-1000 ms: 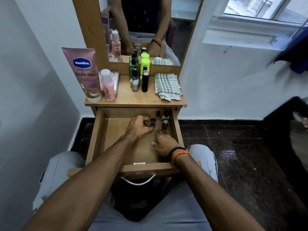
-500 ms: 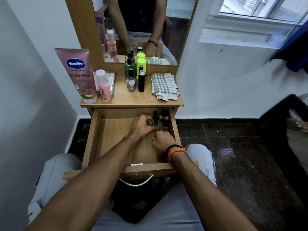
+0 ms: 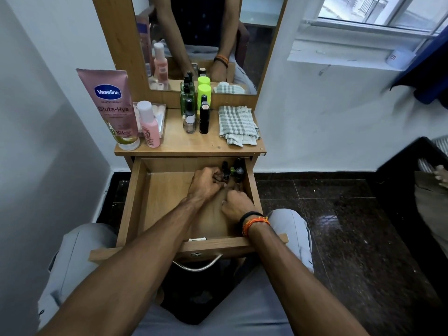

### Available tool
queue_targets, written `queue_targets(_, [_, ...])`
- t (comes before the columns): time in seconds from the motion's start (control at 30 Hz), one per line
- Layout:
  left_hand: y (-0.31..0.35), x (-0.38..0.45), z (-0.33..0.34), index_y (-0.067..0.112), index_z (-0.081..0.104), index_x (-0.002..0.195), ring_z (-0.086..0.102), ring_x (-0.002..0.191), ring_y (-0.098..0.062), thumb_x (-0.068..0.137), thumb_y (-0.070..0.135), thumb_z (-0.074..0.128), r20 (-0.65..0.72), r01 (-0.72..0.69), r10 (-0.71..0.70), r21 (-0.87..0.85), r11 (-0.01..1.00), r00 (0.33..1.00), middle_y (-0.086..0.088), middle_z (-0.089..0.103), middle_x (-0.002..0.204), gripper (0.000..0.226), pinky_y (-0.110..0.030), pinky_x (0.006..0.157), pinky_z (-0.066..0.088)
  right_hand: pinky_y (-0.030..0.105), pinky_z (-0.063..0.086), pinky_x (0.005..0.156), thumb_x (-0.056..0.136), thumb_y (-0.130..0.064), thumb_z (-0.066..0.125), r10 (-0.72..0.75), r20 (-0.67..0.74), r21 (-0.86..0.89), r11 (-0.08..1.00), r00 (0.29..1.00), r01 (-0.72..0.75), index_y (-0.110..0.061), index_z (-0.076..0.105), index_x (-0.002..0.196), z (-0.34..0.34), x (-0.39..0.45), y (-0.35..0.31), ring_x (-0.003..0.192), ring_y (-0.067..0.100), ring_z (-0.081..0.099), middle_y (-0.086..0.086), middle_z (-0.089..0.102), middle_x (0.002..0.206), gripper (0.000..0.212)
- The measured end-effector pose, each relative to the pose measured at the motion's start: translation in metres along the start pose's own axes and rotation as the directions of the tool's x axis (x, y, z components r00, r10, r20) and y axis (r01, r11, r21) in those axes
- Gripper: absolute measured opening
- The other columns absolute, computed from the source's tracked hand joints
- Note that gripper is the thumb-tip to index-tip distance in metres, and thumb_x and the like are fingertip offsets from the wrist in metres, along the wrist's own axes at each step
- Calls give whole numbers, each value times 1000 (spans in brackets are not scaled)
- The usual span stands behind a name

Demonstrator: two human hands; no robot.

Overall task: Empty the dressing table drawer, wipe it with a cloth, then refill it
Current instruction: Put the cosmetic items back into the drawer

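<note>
The wooden drawer (image 3: pixel 126 204) of the dressing table stands pulled out over my lap. Several small dark bottles (image 3: pixel 238 170) stand huddled in its back right corner; the rest of its floor is bare wood. My left hand (image 3: pixel 206 184) lies beside them with fingers curled round a small black-capped bottle (image 3: pixel 226 172). My right hand (image 3: pixel 236 204), with bands on its wrist, reaches in just below; its fingertips are hidden between the left hand and the bottles. A folded checked cloth (image 3: pixel 237 124) lies on the tabletop's right side.
On the tabletop stand a pink Vaseline tube (image 3: pixel 109 107), a pink bottle (image 3: pixel 148 126), a clear tray (image 3: pixel 160 115), green bottles (image 3: pixel 204 93), a nail polish (image 3: pixel 189 118) and a black tube (image 3: pixel 204 118). The mirror rises behind. Dark furniture and another person's hand (image 3: pixel 441 176) are at the right.
Both hands slid toward the back right corner of the drawer. My left hand closed in on the black-capped bottle, and my right hand moved up under it.
</note>
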State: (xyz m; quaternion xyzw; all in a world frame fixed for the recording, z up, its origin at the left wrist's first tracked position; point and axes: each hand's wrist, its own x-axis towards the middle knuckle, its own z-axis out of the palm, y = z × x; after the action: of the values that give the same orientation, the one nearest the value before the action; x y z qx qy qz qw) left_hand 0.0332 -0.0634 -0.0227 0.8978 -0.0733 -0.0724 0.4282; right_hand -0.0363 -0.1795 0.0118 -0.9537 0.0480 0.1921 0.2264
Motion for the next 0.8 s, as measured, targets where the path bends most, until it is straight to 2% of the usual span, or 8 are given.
queue_targets(0.17, [1, 2, 3, 26, 66, 88, 69, 85, -11, 79, 16, 82, -27, 0, 0, -8, 1000, 1000, 6, 73, 85, 21, -32, 85, 58, 32, 45, 82, 99, -16, 50, 1, -9, 20, 1000, 1000, -1, -2, 61, 113, -1, 0, -1, 105, 31, 60, 17, 63, 117, 22])
queue_targets(0.3, [-1, 3, 6, 35, 56, 78, 70, 84, -11, 79, 16, 81, -63, 7, -9, -22, 1000, 998, 9, 72, 84, 32, -35, 85, 60, 34, 47, 84, 98, -15, 51, -1, -8, 46, 999, 1000, 2, -2, 61, 112, -3, 0, -2, 105, 31, 61, 17, 63, 115, 22])
queue_targets(0.43, [2, 3, 9, 33, 55, 79, 70, 83, -13, 80, 15, 79, -83, 10, -12, -21, 1000, 996, 7, 72, 83, 31, -36, 83, 60, 36, 50, 85, 96, -14, 51, -9, -15, 51, 999, 1000, 10, -5, 61, 106, -2, 0, -1, 97, 29, 60, 16, 64, 111, 16])
queue_targets(0.57, [5, 2, 10, 32, 55, 81, 70, 82, -13, 81, 15, 78, -94, 11, -12, -12, 1000, 995, 6, 71, 82, 29, -37, 83, 60, 33, 46, 80, 97, -14, 52, -15, -26, 65, 998, 1000, 17, -4, 62, 105, -2, -1, -1, 87, 23, 53, 12, 61, 103, 17])
queue_targets(0.67, [6, 0, 10, 32, 52, 77, 69, 83, -13, 81, 13, 77, -101, 15, -18, -25, 1000, 995, 6, 71, 82, 32, -36, 83, 59, 35, 48, 85, 98, -16, 51, -14, -14, 66, 998, 1000, 15, -5, 61, 108, -3, -1, -1, 91, 24, 55, 14, 62, 109, 18])
queue_targets(0.8, [7, -6, 4, 22, 59, 85, 68, 77, -11, 81, 14, 73, -114, 20, -23, -26, 999, 993, 8, 70, 76, 16, -33, 79, 57, 39, 52, 89, 96, -15, 53, 1, -12, 38, 999, 1000, 0, -4, 62, 108, -2, -2, -2, 101, 31, 61, 17, 64, 113, 19])
